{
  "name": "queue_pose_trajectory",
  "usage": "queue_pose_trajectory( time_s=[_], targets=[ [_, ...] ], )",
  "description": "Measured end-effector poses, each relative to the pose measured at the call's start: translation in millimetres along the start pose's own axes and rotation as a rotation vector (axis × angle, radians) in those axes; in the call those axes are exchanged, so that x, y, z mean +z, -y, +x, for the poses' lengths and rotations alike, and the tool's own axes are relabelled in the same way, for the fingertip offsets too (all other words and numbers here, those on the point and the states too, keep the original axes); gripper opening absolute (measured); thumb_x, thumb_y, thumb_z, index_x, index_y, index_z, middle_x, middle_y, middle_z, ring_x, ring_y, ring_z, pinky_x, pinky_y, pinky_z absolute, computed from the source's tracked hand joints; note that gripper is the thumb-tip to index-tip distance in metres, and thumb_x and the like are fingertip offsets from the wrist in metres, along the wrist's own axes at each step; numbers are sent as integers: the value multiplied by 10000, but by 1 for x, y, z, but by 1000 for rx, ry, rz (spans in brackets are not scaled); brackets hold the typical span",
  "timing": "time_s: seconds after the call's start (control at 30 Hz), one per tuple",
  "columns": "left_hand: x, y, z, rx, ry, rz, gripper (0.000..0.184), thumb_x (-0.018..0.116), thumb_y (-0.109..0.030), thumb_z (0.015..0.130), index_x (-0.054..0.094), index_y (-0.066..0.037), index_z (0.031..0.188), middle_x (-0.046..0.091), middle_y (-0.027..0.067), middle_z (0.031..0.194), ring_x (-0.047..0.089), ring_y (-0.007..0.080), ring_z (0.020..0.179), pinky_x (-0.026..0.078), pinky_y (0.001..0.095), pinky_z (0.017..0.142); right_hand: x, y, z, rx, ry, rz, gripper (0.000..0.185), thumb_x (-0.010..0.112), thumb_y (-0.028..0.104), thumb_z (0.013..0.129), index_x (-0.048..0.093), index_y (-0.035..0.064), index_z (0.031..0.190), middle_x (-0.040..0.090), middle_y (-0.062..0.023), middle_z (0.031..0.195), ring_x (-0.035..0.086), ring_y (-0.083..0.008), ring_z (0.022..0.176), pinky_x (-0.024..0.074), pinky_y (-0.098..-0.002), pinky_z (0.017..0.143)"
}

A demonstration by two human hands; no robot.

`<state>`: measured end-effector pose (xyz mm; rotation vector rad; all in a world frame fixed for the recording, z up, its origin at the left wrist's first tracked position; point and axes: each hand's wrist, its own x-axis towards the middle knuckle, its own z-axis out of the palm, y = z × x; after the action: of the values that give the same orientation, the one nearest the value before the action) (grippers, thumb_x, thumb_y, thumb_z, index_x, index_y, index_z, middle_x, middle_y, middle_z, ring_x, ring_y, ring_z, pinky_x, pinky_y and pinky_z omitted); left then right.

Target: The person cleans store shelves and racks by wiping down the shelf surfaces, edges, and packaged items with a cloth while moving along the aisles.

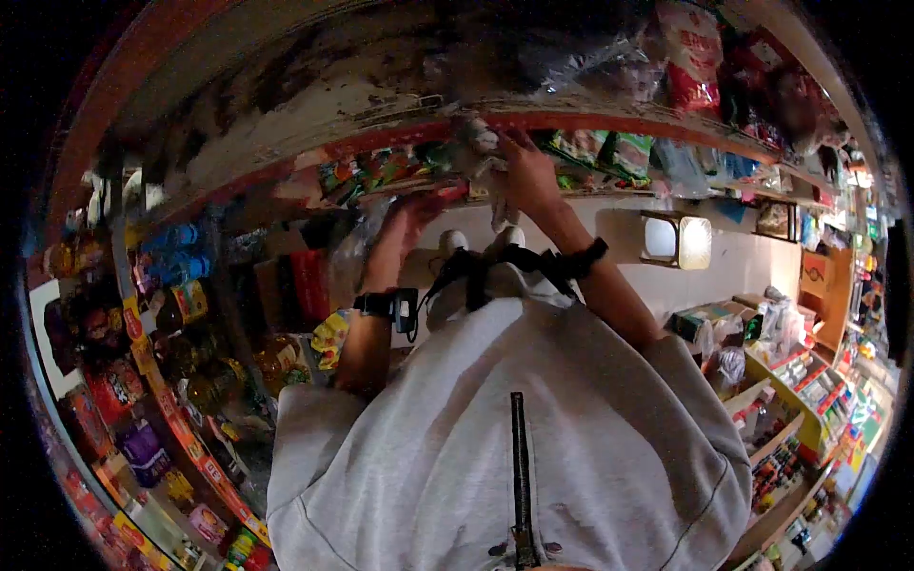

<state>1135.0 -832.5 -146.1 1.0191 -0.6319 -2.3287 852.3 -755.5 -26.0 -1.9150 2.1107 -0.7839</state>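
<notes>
At the front edge of a shelf (381, 143), my right hand (528, 176) is closed around a crumpled whitish cloth (484, 138). Part of the cloth hangs below my fingers. Lower and to the left, my left hand (405, 224) reaches toward the shelf underneath, close to a small red item (452, 193). That hand is dark and blurred, so I cannot make out its fingers or whether it touches the item. Green packets (628, 152) line the lower shelf to the right of my right hand.
The upper shelf carries a red-and-white bag (693, 57) and clear plastic at the right. Bottles and packets fill a rack (143, 352) on my left. A stool (674, 240) stands on the pale floor to the right, with boxes (705, 324) and display trays nearer me.
</notes>
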Motion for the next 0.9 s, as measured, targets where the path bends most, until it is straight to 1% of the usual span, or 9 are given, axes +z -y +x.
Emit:
queue_pose_trajectory(
  time_s=[0.07, 0.17, 0.27, 0.37, 0.47, 0.53, 0.63, 0.77, 0.9],
  targets=[
    [17, -2, -4, -20, 68, -11, 229, 577, -224, 1003, 691, -36, 1068, 710, 132, 1106, 678, 267, 1065, 538, 415, 966, 20, -18, -14, -28, 14, -44, 530, 728, 160, 785, 591, 53, 1285, 651, -199, 1164, 662, -421, 969, 558, -489, 798],
    [51, -25, -24, 115, -223, 179, 191, 607, -226, 1002, 678, -49, 987, 664, 74, 883, 659, 233, 824, 550, 396, 918, 25, -27, -37, 64, 260, -456, 415, 676, 290, 906, 623, 115, 1278, 666, -156, 1214, 592, -396, 1163, 578, -488, 801],
    [12, -20, 4, -118, 105, -162, 129, 640, -188, 990, 663, -79, 925, 528, 20, 754, 521, 188, 624, 554, 362, 847, 3, -34, -61, 164, 519, -206, 371, 651, 237, 921, 636, 128, 1275, 661, -150, 1221, 612, -367, 1129, 577, -474, 801],
    [41, -29, -4, -270, -291, 74, 61, 651, -132, 975, 661, -75, 994, 459, 3, 745, 421, 151, 577, 549, 357, 816, 1, -58, -101, 256, 411, -47, 482, 700, 200, 782, 624, 61, 1237, 694, -184, 954, 673, -428, 926, 560, -514, 810],
    [38, -17, 7, -158, -15, 430, 187, 637, -150, 985, 635, -64, 1151, 584, 33, 910, 565, 156, 699, 545, 347, 837, -7, -65, -136, 379, 347, 20, 489, 714, 206, 782, 618, 57, 1238, 674, -194, 1068, 657, -424, 991, 548, -506, 841],
    [79, -22, -8, -144, 108, 357, 368, 651, -179, 980, 562, -53, 1314, 642, 69, 1129, 661, 186, 921, 539, 344, 885, -6, -66, -156, 510, 301, 30, 548, 738, 202, 773, 594, 46, 1279, 640, -193, 1157, 628, -424, 1061, 531, -496, 872],
    [94, -17, 3, -290, 310, 538, 471, 683, -224, 965, 527, -53, 1375, 609, 81, 1307, 646, 212, 1122, 529, 343, 930, -21, -37, -157, 680, 147, 113, 620, 759, 185, 761, 562, 41, 1330, 624, -191, 1188, 609, -429, 1096, 520, -481, 897],
    [152, 13, -23, -214, 311, 638, 513, 716, -278, 944, 534, -38, 1360, 622, 71, 1264, 628, 186, 1118, 523, 341, 933, -12, 0, -141, 728, -77, 161, 710, 766, 175, 759, 492, 29, 1397, 600, -211, 1232, 615, -442, 1085, 524, -469, 901],
    [175, 44, -21, -1, 297, 670, 576, 751, -346, 915, 547, -22, 1345, 619, 77, 1264, 612, 160, 1093, 511, 321, 899, -14, 48, -121, 414, -183, 258, 872, 782, 207, 746, 357, 59, 1493, 536, -270, 1319, 515, -471, 1213, 460, -498, 1017]
  ],
)
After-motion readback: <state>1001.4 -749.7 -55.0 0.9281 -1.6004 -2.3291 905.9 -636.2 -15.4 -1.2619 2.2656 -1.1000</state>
